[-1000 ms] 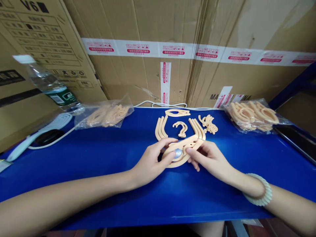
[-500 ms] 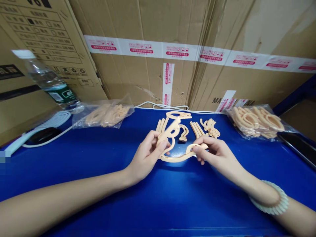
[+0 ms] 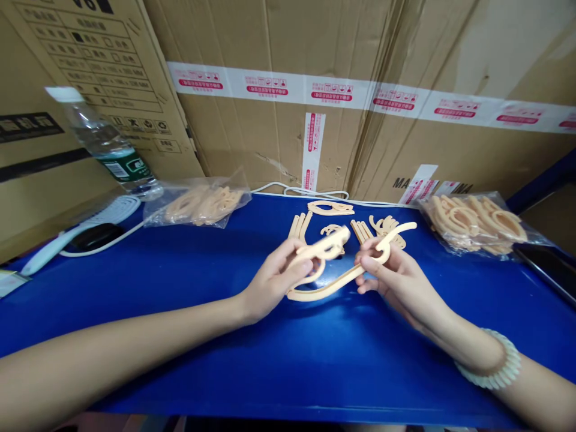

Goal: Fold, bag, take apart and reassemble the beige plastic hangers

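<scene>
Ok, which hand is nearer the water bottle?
The left. The left hand is to the right of the bottle and nearer the camera; the right hand is farther off, on the far side of the left hand from the bottle.

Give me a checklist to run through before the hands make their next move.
1. Left hand gripping the pale piece: ok, thumb and fingers close on it.
2. Right hand gripping its other end: ok.
3. Piece's left end fully in sight: not ok, the left hand partly covers it.
4. Piece undamaged: cannot tell, parts are hidden.
5. Flat strips clear of the left hand: cannot tell, they overlap in view.
6. Bottle capped: ok.
</scene>
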Demonstrator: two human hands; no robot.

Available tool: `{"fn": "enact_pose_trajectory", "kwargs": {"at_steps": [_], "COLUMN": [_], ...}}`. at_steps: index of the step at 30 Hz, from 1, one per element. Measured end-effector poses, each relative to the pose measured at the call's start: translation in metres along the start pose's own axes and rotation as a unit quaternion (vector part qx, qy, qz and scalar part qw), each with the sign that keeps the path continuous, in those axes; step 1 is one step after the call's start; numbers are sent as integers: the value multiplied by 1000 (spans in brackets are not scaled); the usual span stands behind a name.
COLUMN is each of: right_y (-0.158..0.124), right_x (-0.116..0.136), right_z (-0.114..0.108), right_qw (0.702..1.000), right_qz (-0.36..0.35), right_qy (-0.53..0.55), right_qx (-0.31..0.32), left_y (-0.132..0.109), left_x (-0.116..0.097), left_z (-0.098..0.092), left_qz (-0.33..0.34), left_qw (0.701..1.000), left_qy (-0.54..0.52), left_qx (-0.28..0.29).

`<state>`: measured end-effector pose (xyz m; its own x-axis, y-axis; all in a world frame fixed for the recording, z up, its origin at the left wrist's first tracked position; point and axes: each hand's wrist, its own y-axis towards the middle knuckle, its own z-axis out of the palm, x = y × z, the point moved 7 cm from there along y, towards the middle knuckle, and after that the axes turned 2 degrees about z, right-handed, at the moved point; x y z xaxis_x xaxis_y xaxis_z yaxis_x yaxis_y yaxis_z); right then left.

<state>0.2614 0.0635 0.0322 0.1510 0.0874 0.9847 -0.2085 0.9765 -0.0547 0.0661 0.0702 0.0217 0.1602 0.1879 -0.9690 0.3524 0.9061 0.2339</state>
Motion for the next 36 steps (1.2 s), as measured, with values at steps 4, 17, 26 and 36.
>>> {"fn": "enact_pose_trajectory", "kwargs": {"at_steps": [4, 17, 26, 36], "right_y": [1, -5, -14, -29], "right_x": [-3, 9, 21, 27], "right_z": [5, 19, 26, 35], "right_qw": [999, 960, 909, 820], "right_qz": [-12, -139, -270, -381], "right_qy": [-14, -211, -292, -399], "right_qx": [48, 119, 127, 154], "left_y": [-1, 2, -6, 1], "left_x": [7, 21, 10, -4], "left_z": [16, 28, 33, 39], "left_qz": [-65, -175, -82, 63], "left_qw": [984, 955, 948, 914], "left_qy": [-81, -31, 146, 278], "left_qx": [146, 237, 271, 289]}}
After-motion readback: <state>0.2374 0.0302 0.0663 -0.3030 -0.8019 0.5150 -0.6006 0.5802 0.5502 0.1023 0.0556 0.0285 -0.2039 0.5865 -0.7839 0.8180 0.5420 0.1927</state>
